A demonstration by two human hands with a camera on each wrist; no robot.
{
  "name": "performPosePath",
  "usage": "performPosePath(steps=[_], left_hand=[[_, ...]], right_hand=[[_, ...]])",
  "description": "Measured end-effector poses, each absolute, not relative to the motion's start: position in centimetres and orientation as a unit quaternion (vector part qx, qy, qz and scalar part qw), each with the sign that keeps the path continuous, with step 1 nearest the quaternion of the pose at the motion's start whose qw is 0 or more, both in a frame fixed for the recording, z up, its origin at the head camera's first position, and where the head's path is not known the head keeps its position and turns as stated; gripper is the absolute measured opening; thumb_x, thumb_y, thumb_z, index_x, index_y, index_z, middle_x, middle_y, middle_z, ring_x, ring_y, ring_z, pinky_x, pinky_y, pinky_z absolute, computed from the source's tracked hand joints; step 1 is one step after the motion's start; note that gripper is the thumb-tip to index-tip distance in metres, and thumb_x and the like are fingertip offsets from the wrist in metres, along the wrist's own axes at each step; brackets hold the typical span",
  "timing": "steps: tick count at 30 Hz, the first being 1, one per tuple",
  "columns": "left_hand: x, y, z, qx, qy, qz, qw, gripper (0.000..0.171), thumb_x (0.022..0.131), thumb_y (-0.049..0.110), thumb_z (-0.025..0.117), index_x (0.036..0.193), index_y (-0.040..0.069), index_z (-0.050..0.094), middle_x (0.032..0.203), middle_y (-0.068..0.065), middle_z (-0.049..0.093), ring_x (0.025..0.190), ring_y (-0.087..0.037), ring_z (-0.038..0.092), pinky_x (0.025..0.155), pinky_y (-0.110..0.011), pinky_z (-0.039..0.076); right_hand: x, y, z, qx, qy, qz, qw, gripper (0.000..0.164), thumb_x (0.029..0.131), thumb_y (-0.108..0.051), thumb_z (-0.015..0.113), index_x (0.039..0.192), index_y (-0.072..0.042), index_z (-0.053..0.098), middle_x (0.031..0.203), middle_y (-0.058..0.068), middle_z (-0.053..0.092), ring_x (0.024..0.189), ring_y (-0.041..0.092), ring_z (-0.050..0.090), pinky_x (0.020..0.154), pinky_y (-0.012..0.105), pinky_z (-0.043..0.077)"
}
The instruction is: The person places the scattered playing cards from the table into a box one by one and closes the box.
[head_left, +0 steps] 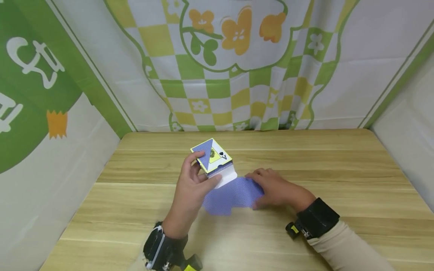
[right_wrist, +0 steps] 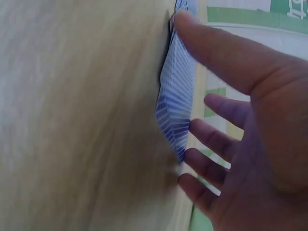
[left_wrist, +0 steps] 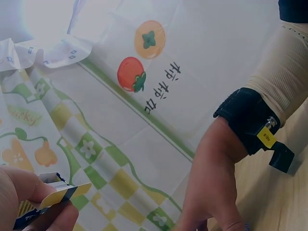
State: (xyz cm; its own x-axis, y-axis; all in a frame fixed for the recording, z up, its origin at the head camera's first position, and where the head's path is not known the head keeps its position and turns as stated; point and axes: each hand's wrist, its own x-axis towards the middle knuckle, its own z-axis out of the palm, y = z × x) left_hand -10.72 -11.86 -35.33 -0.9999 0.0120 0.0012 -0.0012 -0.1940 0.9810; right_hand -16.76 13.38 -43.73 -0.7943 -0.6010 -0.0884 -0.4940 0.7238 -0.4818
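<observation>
My left hand [head_left: 194, 180] holds a playing-card box [head_left: 214, 156] up off the table, thumb on the near side and fingers around the far side. The box shows an ace on its face, and its white flap [head_left: 228, 178] hangs open with card edges visible inside. In the left wrist view the box [left_wrist: 53, 192] appears edge-on between thumb and fingers. Below it, blue-backed playing cards [head_left: 234, 197] lie fanned on the table. My right hand [head_left: 276, 190] grips the right end of these cards [right_wrist: 178, 86], thumb at one edge and fingertips at the opposite edge.
The wooden table [head_left: 135, 210] runs back to a patterned curtain [head_left: 217, 90] with checks and flowers. White cloth walls with green bands [head_left: 98, 75] stand on both sides. Each wrist wears a black strap with a camera [head_left: 317, 218].
</observation>
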Motion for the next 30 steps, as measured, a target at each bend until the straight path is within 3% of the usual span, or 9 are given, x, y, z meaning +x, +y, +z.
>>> performPosePath(steps=[8, 21, 30], left_hand=[[-10.7, -12.0, -35.5, 0.004, 0.638, 0.77, 0.008, 0.079, 0.083, -0.019, 0.066, 0.146, 0.015, 0.036, 0.148, -0.009, 0.044, 0.114, -0.031, 0.063, 0.087, -0.031, 0.059], [-10.8, -12.1, -35.3, 0.01, 0.643, 0.766, 0.005, 0.078, 0.083, -0.018, 0.067, 0.146, 0.015, 0.036, 0.147, -0.009, 0.045, 0.112, -0.031, 0.064, 0.085, -0.03, 0.06], [-10.8, -12.0, -35.4, 0.011, 0.639, 0.769, 0.003, 0.078, 0.083, -0.018, 0.067, 0.146, 0.016, 0.036, 0.144, -0.011, 0.048, 0.108, -0.029, 0.065, 0.082, -0.029, 0.06]], right_hand=[[-15.8, 12.3, -42.9, -0.286, 0.928, -0.197, 0.136, 0.091, 0.068, -0.03, 0.093, 0.148, -0.016, 0.05, 0.129, 0.007, 0.053, 0.122, 0.032, 0.045, 0.105, 0.055, 0.037], [-15.6, 11.8, -42.4, -0.27, 0.929, -0.215, 0.13, 0.097, 0.064, -0.028, 0.096, 0.149, -0.022, 0.048, 0.121, 0.005, 0.045, 0.111, 0.026, 0.043, 0.091, 0.046, 0.039], [-15.7, 11.5, -42.2, -0.245, 0.933, -0.228, 0.134, 0.099, 0.068, -0.021, 0.095, 0.153, -0.022, 0.042, 0.126, 0.008, 0.049, 0.11, 0.026, 0.051, 0.088, 0.043, 0.053]])
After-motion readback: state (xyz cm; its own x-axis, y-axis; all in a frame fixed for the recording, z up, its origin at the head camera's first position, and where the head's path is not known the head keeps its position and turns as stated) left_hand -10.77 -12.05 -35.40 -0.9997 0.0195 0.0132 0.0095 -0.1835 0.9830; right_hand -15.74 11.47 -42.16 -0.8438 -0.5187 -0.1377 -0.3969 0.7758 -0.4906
